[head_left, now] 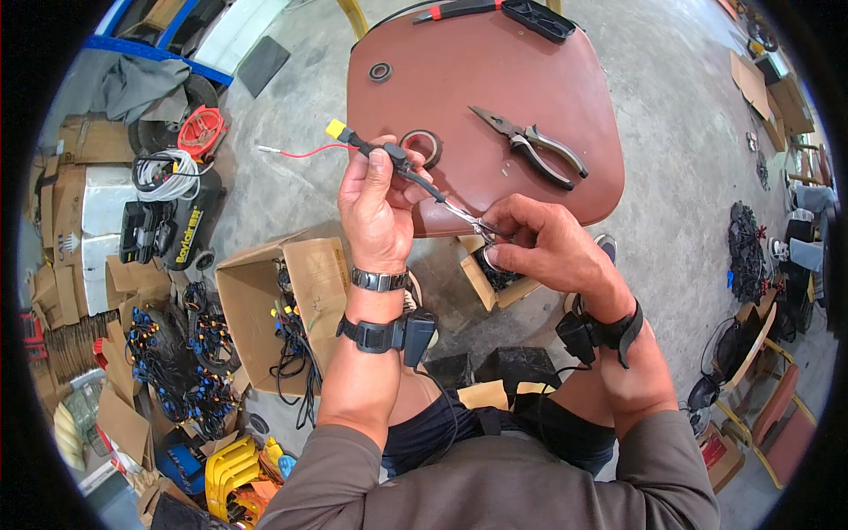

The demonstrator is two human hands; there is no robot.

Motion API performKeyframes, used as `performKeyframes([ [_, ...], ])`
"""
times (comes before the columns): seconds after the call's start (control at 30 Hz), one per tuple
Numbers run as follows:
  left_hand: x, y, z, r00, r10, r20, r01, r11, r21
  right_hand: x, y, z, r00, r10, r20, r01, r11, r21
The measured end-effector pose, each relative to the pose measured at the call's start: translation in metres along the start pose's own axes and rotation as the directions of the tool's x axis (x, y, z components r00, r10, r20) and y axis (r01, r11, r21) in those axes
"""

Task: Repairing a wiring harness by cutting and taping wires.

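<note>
My left hand [378,208] is closed on a black cable [426,185] with a small black module on it. A yellow connector [336,130] tops the cable, and a thin red wire [309,153] sticks out to the left. My right hand [549,243] grips small silver scissors [461,214], fingers at the handles. The blades point left and meet the cable's lower end; whether they cut into it is too small to tell. Beyond my hands, long-nose pliers [534,150] with grey-black handles lie on the brown chair seat [477,97], near a black tape roll [435,148].
On the seat are a small black ring [380,71], a red-black tool [455,10] and a black tray [537,19]. Cardboard boxes [322,274] with cables stand below left. Bundled wires [181,362] and an air compressor [190,221] are farther left. Chairs [782,415] stand at right.
</note>
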State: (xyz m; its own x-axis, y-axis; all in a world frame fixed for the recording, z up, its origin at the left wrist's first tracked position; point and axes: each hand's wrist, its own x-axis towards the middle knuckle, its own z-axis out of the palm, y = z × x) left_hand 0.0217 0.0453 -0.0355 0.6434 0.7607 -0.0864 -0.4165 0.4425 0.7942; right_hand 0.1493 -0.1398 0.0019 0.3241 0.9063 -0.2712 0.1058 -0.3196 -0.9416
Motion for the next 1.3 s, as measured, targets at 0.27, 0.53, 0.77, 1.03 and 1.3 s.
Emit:
performKeyframes([
  [0.27, 0.001, -0.001, -0.002, 0.998, 0.006, 0.06, -0.002, 0.998, -0.061, 0.006, 0.019, -0.001, 0.993, 0.032, 0.115, -0.074, 0.921, 0.382],
  [0.53, 0.0, 0.0, -0.002, 0.996, 0.021, 0.09, -0.012, 0.995, -0.103, 0.005, 0.013, -0.002, 0.982, 0.073, 0.175, -0.153, 0.853, 0.499],
  [0.77, -0.001, 0.0, 0.0, 0.995, 0.039, 0.097, -0.031, 0.996, -0.082, 0.004, 0.013, 0.004, 0.98, 0.093, 0.174, -0.177, 0.808, 0.563],
  [1.03, -0.002, 0.001, 0.004, 0.992, 0.043, 0.117, -0.036, 0.997, -0.064, 0.003, 0.02, 0.005, 0.982, 0.007, 0.187, -0.122, 0.781, 0.612],
  [1.3, 0.0, 0.001, -0.001, 0.988, 0.022, 0.156, -0.015, 0.999, -0.043, 0.002, 0.013, 0.003, 0.97, 0.05, 0.237, -0.19, 0.765, 0.616],
])
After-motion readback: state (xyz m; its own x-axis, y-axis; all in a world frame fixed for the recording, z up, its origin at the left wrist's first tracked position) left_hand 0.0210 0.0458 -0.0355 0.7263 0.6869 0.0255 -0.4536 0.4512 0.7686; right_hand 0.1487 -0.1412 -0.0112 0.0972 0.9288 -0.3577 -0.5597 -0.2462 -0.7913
